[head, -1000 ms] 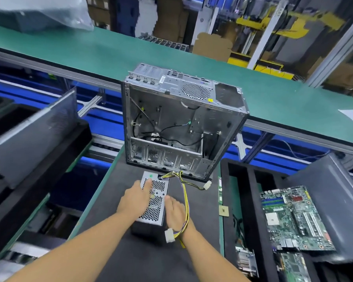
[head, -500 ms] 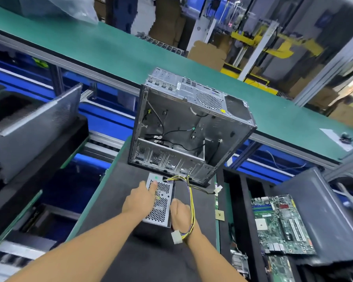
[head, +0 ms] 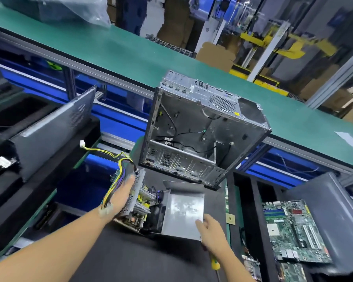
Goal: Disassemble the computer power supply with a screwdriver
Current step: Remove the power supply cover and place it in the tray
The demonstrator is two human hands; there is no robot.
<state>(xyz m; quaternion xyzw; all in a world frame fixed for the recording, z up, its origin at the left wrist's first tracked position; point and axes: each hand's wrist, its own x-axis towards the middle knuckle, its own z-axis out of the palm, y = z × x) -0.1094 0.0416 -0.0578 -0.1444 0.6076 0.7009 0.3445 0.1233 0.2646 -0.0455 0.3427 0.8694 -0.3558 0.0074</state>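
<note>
The power supply lies split open on the black mat (head: 130,261). My left hand (head: 120,198) grips its perforated half (head: 138,192) and tilts it up to the left. That half carries the circuit board (head: 140,208) with heat sinks. The yellow and black cable bundle (head: 112,157) arcs up from this half to a white connector (head: 82,143). My right hand (head: 212,233) pinches the lower right corner of the bare metal cover (head: 183,212), which still has the black fan in it. A yellow screwdriver handle (head: 215,263) sticks out below my right wrist.
An emptied computer case (head: 202,135) stands open just behind the power supply. A green conveyor belt (head: 130,51) runs behind it. Black trays on the right hold motherboards (head: 293,228), and a small chip (head: 230,218) lies on the tray edge. Grey side panels (head: 49,135) lean at left.
The power supply was closed under both hands. Now it is pulled apart: my left hand has swung the perforated half and cables left, and my right hand holds the cover.
</note>
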